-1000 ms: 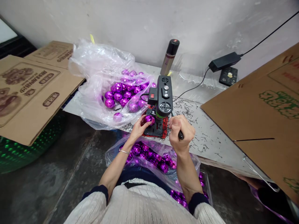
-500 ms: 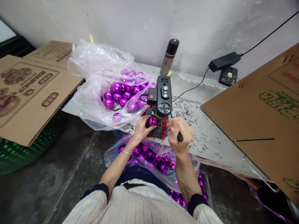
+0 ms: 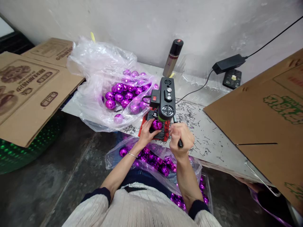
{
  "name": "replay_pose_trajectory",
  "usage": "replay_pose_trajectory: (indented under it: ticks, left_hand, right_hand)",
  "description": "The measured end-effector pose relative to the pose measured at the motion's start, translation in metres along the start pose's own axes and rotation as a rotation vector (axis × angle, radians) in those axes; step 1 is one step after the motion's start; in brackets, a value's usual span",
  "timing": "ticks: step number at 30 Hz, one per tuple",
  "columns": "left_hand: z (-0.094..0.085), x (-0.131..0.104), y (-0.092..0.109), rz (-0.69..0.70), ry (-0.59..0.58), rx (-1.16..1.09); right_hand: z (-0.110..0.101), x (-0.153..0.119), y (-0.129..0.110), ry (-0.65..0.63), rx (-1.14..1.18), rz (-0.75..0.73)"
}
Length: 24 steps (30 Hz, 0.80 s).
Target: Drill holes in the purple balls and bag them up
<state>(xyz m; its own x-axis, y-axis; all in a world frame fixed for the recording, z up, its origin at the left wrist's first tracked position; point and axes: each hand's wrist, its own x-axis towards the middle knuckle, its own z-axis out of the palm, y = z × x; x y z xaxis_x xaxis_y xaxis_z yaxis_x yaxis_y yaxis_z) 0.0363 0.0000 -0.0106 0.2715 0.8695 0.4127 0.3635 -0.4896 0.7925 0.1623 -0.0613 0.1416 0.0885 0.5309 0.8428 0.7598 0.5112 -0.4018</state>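
Note:
Between the thumb and fingers of my left hand (image 3: 147, 134) is a shiny purple faceted ball (image 3: 157, 125), under the front end of a black bench drill press (image 3: 167, 97). My right hand (image 3: 181, 136) is wrapped round the press's lever handle (image 3: 180, 143). Beneath the ball, the press's dark base stands on a red mat (image 3: 143, 122) strewn with dark shavings. What touches the ball from above is hidden by the press head.
Behind to the left, a clear plastic bag (image 3: 94, 67) holds several purple balls; another bag (image 3: 113, 159) of them lies at my lap. A spray can (image 3: 173, 58), power adapter (image 3: 229, 64) and cardboard box (image 3: 260, 104) stand on the right. Cardboard (image 3: 30, 94) lies left. Shavings litter the table (image 3: 201, 126).
My left hand and the ball have shifted slightly to the right, under the press head. My right hand, still on the lever handle, has moved a little to the left.

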Motion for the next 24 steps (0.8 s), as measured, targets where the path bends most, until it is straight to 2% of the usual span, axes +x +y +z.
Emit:
replay_pose_trajectory:
  ticks: [11,16,24]
  left_hand:
    - [0.003,-0.002,-0.001,0.048,0.032,0.059]
    - [0.003,-0.003,-0.002,0.073,0.046,0.039]
    - [0.004,-0.001,-0.003,0.035,0.023,0.034]
  right_hand:
    - [0.030,-0.055,0.025,0.157,0.049,-0.039]
    - [0.039,-0.062,0.030,0.225,0.073,-0.022]
    - [0.041,-0.068,0.037,0.198,0.050,-0.080]
